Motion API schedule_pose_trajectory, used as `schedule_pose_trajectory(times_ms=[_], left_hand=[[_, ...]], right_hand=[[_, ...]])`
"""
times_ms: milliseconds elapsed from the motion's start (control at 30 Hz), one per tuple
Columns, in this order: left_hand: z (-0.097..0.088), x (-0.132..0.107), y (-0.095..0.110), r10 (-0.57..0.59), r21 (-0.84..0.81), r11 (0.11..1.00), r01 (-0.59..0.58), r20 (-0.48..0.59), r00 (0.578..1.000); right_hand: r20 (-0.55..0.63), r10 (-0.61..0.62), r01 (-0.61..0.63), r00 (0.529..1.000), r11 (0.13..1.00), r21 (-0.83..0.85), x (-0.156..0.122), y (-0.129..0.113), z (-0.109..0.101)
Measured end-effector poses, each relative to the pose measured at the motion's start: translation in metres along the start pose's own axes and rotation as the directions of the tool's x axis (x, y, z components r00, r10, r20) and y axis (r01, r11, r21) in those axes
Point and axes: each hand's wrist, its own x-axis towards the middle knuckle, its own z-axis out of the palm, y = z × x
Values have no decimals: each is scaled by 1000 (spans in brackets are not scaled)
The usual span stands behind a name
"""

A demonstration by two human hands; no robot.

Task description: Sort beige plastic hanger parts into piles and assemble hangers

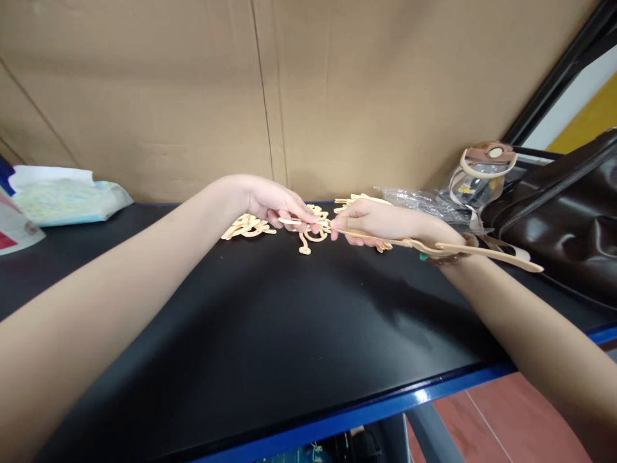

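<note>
Over the far part of the black table, my left hand and my right hand meet almost fingertip to fingertip. My left fingers pinch a slim beige curved piece. Closed around a long, wavy beige strip is my right hand; the strip, seemingly made of joined curved pieces, runs back along my right wrist. The tips of both pieces come together between the fingers; whether they are hooked is too small to tell. Beneath and behind the hands lie loose beige curved pieces, with one hooked piece in front.
The black tabletop has a blue front edge and a cardboard wall behind. At right are clear plastic wrap, a clear bottle and a dark brown bag. A tissue pack and white cup stand left.
</note>
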Motion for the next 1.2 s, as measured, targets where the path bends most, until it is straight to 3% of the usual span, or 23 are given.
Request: schedule_pose_trajectory(times_ms=[200, 267, 367, 433, 533, 633, 700, 800, 933, 1033, 1067, 1100, 1133, 1200], left_hand=[[-4, 2, -9, 102, 21, 995, -102, -5, 995], [0, 2, -10, 105, -9, 994, -106, -75, 992], [15, 3, -7, 109, -115, 982, -147, -288, 951], [29, 1, -4, 120, -192, 955, -226, -445, 887], [44, -4, -3, 92, -232, 918, -322, -664, 742], [47, -6, -12, 57, -113, 964, -239, -795, 604], [43, -2, -23, 75, 36, 996, -81, -833, 549], [35, 11, -40, 110, 169, 983, 71, -855, 508], [33, 22, -46, 218, 291, 948, 130, -890, 401], [47, 15, -36, 288, 337, 936, 103, -900, 327], [55, 11, -32, 284, 322, 945, 66, -901, 329], [64, 6, -28, 235, 229, 972, -58, -902, 362], [74, 0, -25, 154, 68, 977, -204, -882, 445], [93, -11, -20, 32, -292, 897, -332, -706, 708]], right_hand=[[-23, -25, 26, 999, 999, 39, 4, 3, 4], [-103, -28, 26, 994, 999, -21, 6, 1, 7], [-295, -17, -18, 955, 993, -114, 8, -1, 9], [-384, 9, -70, 923, 987, -145, 10, 2, 8], [-414, 21, -107, 910, 977, -185, 12, 8, 4], [-387, -9, -41, 922, 992, -121, 13, 10, 6], [-352, -40, 39, 935, 999, -11, 12, 6, 11], [-306, -78, 130, 949, 980, 154, 11, -1, 18], [-276, -145, 226, 950, 930, 289, 15, -3, 27], [-330, -153, 278, 931, 885, 374, 17, -5, 32], [-365, -135, 289, 921, 864, 412, 17, -6, 33], [-405, -108, 302, 908, 839, 452, 17, -9, 34], [-450, -76, 317, 890, 811, 491, 16, -12, 34], [-558, -4, 367, 830, 758, 540, 14, -18, 32]])
